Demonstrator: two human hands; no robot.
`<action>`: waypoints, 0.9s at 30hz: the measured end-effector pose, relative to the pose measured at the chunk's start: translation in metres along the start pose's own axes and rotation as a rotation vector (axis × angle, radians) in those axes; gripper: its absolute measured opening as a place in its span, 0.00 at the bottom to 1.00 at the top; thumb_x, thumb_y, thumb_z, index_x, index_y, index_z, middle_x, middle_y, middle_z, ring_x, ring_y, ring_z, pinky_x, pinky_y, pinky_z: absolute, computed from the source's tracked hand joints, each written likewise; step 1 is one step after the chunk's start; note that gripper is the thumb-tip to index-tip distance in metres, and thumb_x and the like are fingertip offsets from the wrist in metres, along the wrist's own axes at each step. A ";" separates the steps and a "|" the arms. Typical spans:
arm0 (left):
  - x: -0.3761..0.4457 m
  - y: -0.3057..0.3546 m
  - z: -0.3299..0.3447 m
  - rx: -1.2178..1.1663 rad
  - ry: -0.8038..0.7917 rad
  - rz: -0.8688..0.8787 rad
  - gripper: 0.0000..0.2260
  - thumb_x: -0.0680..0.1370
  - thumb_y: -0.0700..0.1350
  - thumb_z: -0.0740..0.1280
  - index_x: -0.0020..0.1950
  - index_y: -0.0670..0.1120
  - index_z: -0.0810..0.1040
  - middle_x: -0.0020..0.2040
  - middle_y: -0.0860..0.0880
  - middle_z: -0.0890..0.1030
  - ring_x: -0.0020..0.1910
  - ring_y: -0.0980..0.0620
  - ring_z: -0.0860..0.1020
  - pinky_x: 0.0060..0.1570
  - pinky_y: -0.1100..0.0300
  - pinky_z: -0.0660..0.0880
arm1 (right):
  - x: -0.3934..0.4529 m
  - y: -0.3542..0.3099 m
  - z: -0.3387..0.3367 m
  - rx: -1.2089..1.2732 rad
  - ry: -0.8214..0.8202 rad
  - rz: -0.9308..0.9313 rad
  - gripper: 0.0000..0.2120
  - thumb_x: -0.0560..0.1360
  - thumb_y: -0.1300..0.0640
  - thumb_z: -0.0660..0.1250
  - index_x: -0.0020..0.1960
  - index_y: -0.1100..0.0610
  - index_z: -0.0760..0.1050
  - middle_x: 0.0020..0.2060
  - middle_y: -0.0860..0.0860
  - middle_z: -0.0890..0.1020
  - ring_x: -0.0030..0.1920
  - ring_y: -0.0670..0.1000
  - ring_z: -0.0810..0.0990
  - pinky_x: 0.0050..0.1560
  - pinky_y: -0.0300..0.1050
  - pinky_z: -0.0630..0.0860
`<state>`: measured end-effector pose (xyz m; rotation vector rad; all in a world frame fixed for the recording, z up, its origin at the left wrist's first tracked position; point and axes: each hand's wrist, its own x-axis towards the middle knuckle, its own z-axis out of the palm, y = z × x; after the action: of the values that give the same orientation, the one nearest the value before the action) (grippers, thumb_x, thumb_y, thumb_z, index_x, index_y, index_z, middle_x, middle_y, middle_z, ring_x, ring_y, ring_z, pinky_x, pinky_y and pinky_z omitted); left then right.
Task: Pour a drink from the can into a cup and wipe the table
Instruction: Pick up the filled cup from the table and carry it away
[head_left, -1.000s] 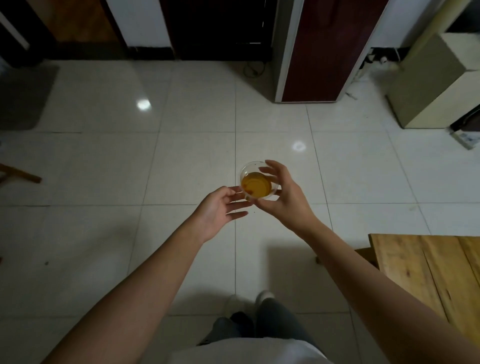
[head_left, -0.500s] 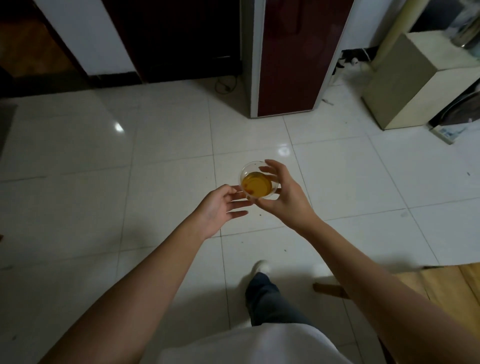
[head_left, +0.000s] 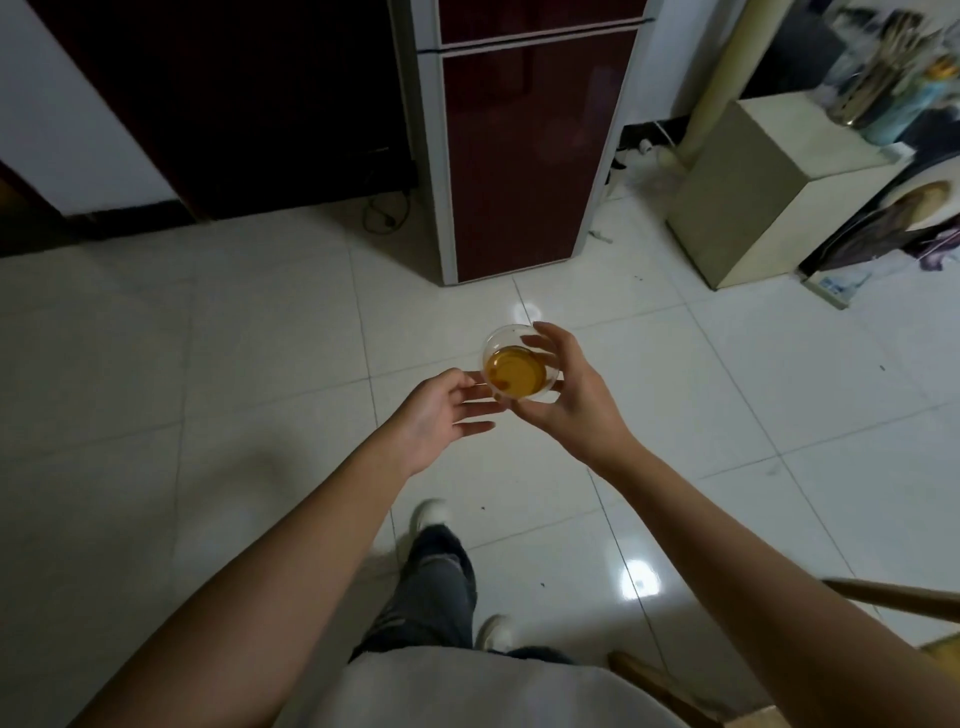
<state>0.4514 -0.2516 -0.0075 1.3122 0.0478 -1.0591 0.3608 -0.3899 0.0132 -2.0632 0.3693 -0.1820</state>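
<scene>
Carrying the filled cup (head_left: 521, 368) at frame centre, the right hand (head_left: 569, 395) has its fingers and thumb curled round the clear wall. The left hand (head_left: 441, 413) hovers just beside it, fingers straight and slightly apart, fingertips near the cup's lower side; contact is unclear. Amber drink sits level inside, so pouring looks done. No can or cloth shows. Next, it seems, the cup must be set down upright without slopping, then the table wiped.
</scene>
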 end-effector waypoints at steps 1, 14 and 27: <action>0.015 0.010 -0.001 0.010 -0.011 -0.007 0.12 0.80 0.41 0.52 0.50 0.43 0.75 0.50 0.41 0.80 0.51 0.45 0.78 0.59 0.47 0.72 | 0.015 0.003 -0.003 -0.005 0.014 0.006 0.38 0.67 0.55 0.75 0.70 0.51 0.58 0.65 0.48 0.71 0.62 0.44 0.70 0.60 0.42 0.72; 0.225 0.174 -0.008 0.244 -0.181 -0.083 0.13 0.81 0.42 0.51 0.53 0.43 0.76 0.53 0.41 0.81 0.54 0.45 0.79 0.57 0.48 0.74 | 0.229 0.020 -0.034 0.009 0.288 0.126 0.37 0.67 0.54 0.75 0.69 0.50 0.58 0.64 0.47 0.71 0.62 0.45 0.71 0.57 0.40 0.74; 0.375 0.249 0.076 0.371 -0.365 -0.170 0.12 0.81 0.42 0.52 0.51 0.44 0.76 0.49 0.44 0.81 0.52 0.46 0.79 0.58 0.48 0.73 | 0.340 0.069 -0.124 0.009 0.466 0.257 0.37 0.67 0.55 0.75 0.70 0.53 0.58 0.65 0.50 0.71 0.63 0.47 0.70 0.57 0.41 0.73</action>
<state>0.7834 -0.5651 -0.0106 1.4398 -0.3309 -1.4907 0.6335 -0.6370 0.0065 -1.9294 0.9098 -0.5087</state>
